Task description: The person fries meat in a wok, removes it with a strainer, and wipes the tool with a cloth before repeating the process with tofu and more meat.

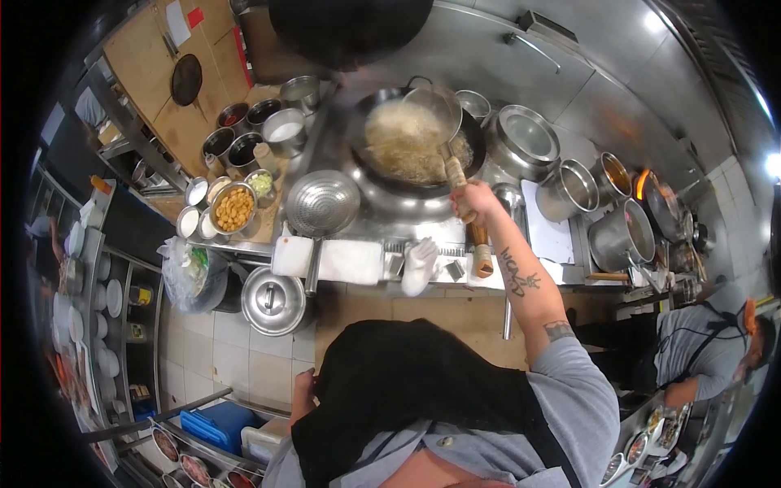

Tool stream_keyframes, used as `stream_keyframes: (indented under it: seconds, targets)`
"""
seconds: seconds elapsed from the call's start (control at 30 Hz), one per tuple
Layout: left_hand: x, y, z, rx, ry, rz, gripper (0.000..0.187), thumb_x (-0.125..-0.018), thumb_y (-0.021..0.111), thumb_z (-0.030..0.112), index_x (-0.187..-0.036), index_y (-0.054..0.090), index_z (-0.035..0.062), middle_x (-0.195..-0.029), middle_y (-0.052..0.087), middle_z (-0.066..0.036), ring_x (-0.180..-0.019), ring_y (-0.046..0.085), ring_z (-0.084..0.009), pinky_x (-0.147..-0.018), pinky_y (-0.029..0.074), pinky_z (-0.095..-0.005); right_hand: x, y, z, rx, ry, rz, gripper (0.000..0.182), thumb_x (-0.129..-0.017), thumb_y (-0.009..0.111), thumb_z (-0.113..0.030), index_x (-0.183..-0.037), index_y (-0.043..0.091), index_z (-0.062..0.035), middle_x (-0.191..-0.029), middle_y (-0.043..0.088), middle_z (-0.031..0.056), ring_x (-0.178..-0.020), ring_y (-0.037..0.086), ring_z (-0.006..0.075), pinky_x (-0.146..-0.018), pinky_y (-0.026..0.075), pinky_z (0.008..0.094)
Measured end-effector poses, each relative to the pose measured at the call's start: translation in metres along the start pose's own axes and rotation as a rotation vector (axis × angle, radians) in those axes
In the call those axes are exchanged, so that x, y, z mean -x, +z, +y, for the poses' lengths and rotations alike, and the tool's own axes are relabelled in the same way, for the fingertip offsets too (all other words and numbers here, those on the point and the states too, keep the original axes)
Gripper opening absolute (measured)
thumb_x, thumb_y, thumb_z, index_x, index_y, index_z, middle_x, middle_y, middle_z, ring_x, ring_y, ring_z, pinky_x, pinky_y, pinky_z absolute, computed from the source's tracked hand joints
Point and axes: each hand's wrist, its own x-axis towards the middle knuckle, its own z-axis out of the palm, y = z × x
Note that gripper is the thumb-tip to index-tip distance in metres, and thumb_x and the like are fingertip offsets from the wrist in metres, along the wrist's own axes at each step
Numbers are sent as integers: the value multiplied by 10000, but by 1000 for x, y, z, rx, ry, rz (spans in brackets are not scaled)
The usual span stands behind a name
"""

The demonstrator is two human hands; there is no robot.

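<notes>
My right hand is closed round the wooden handle of a round strainer. The strainer's bowl is over the right side of a black wok on the stove. Pale, bubbling liquid fills much of the wok, with blur and steam above it. Low at my side, by the black apron, is my left hand, away from the stove; its fingers are mostly hidden. Below my right hand, a wooden-handled tool lies at the stove's front edge.
A perforated ladle rests left of the wok, its handle across a white towel. Bowls of ingredients and pots stand left; more pots stand right. A lidded pot is below the counter. Another person is at right.
</notes>
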Motion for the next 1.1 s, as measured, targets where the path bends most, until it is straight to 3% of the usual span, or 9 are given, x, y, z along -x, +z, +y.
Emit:
stream_keyframes:
  seconds: [0.1, 0.17, 0.33, 0.43, 0.57, 0.7, 0.77, 0.9, 1.1]
  targets:
    - [34, -3, -14, -94, 374, -128, 311, -924, 561, 268, -931, 617, -38, -800, 636, -105, -674, 579, -213, -600, 452, -371, 10, 4, -15, -329, 134, -108, 171, -863, 521, 25, -1017, 494, 94, -816, 587, 141, -565, 558, 176, -450, 472, 314]
    - [50, -1, -11, -59, 389, -112, 313, -917, 572, 263, -863, 645, -37, -780, 634, -91, -699, 583, -205, -621, 448, -360, 3, -13, -13, -406, 186, -188, 187, -895, 511, 14, -1060, 461, 86, -801, 571, 122, -579, 539, 113, -450, 464, 239]
    - [17, 0, -2, 216, -84, 111, 381, -938, 535, 220, -1203, 529, -54, -949, 644, -198, -736, 626, -324, -554, 486, -448, 38, 30, -2, -104, 20, -32, 261, -894, 513, -4, -1134, 447, 74, -847, 583, 141, -584, 546, 166, -445, 459, 286]
    - [-9, -10, -7, 214, -116, 73, 462, -947, 525, 230, -1312, 458, -45, -1108, 618, -218, -872, 625, -349, -625, 504, -459, 15, -27, 3, -410, 56, -168, 274, -866, 538, 20, -1125, 461, 66, -820, 579, 134, -575, 549, 178, -445, 472, 315]
    - [-4, -11, 7, 127, -59, 60, 497, -960, 512, 250, -1358, 411, -30, -1230, 564, -218, -972, 602, -346, -715, 502, -457, 53, 29, 3, -147, -37, 31, 301, -842, 551, 52, -1130, 465, 49, -820, 589, 129, -566, 546, 160, -432, 466, 301]
    - [-11, -7, 21, 145, -47, 31, 497, -964, 511, 256, -1367, 403, -15, -1243, 550, -209, -973, 598, -334, -743, 498, -451, 39, -29, 8, -360, -10, -125, 350, -837, 547, 49, -1181, 483, 28, -829, 596, 125, -551, 550, 156, -429, 471, 296]
    - [-8, -6, 22, 136, -45, 45, 490, -963, 517, 253, -1361, 412, -13, -1223, 559, -206, -948, 599, -326, -730, 500, -445, 51, 8, 15, -149, -87, 57, 378, -845, 546, 33, -1219, 490, 14, -825, 600, 119, -548, 551, 150, -424, 465, 287]
    - [-12, -3, 30, 66, -67, 48, 469, -961, 526, 244, -1337, 438, -22, -1153, 595, -202, -881, 602, -311, -710, 503, -432, 55, -21, 15, -152, -94, -59, 399, -829, 563, 30, -1225, 529, -6, -807, 602, 91, -531, 540, 138, -419, 456, 290]
    - [-2, 1, 32, 34, -74, 40, 450, -961, 521, 210, -1314, 445, -58, -1119, 613, -210, -883, 612, -320, -738, 506, -440, 28, -41, 31, 390, -400, 227, 605, -798, 589, -21, -1384, 446, 25, -902, 656, 139, -602, 605, 169, -561, 505, 306]
